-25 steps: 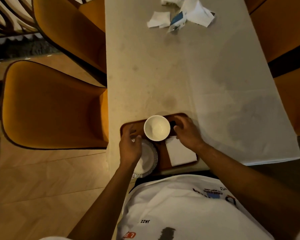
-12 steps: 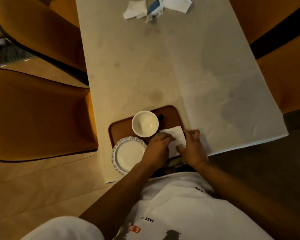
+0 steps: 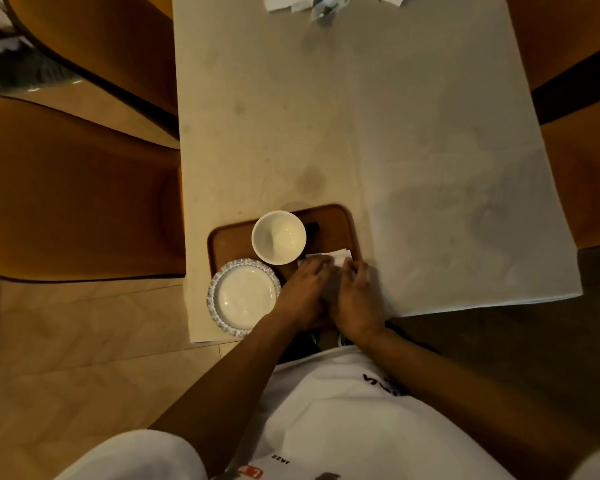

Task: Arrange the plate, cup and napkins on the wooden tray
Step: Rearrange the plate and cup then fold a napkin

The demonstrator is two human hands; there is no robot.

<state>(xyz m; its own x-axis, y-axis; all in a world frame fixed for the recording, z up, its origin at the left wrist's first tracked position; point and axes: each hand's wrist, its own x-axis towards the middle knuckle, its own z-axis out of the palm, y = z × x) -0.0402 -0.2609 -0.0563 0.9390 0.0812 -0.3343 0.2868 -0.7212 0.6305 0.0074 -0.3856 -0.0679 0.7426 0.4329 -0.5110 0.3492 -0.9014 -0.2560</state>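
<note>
A brown wooden tray (image 3: 329,220) lies at the table's near edge. On it a white cup (image 3: 279,237) stands upright at the back, and a white plate with a blue patterned rim (image 3: 243,296) sits at the front left, overhanging the tray. A white napkin (image 3: 338,256) lies on the tray's right side, mostly covered by my hands. My left hand (image 3: 307,289) and my right hand (image 3: 355,299) rest side by side on it, fingers pressed on the paper.
The pale table (image 3: 395,133) stretches away from me. Crumpled white papers and a blue-white wrapper (image 3: 321,5) lie at its far end. Orange chairs (image 3: 77,188) stand to the left, more orange seating to the right (image 3: 582,174).
My left hand left the plate and crossed to the napkin. Both hands have since closed in over the napkin, covering more of it. The plate and cup stayed put.
</note>
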